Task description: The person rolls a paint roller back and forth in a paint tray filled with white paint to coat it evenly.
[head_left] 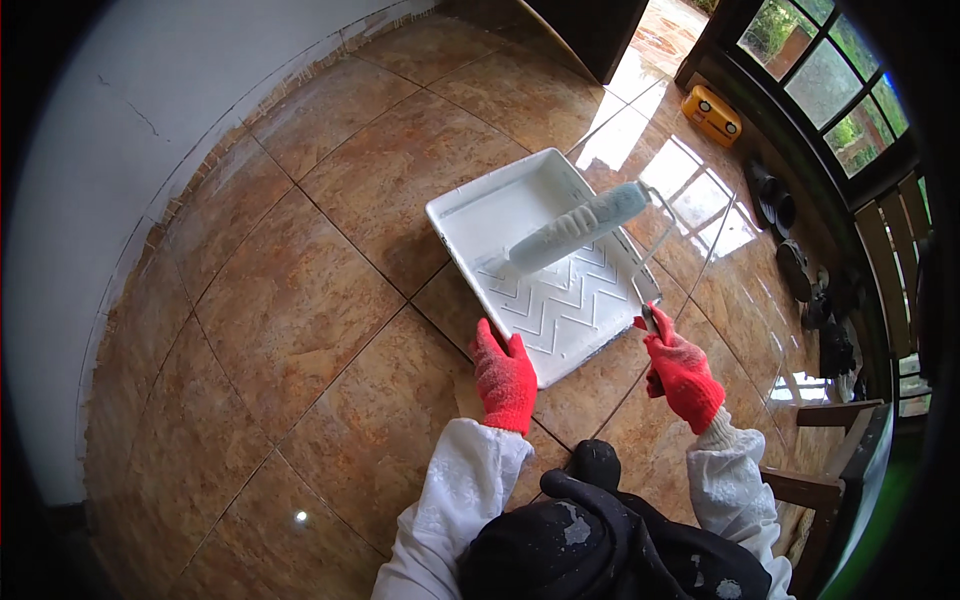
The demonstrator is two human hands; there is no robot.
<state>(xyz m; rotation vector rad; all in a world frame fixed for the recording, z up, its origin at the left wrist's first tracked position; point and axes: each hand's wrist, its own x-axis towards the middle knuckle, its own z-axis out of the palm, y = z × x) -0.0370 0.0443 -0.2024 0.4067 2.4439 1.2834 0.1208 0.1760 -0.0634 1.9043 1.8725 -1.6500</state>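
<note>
R hand (683, 372) in red knit glove is closed round the handle of the white fluffy paint roller (578, 227), roller resting across the white plastic paint tray (470, 205) on the brown tiled floor (300, 300). L hand (505, 378), also red-gloved, fingers loosely extended, touches the tray's near edge, holding nothing. Bare tile w/ room left of the tray up to the white wall (90, 150); yellow box (711, 114) lies well apart by the window.

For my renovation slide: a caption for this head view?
Red-gloved right hand holds paint roller over white tray; left hand steadies it.
</note>
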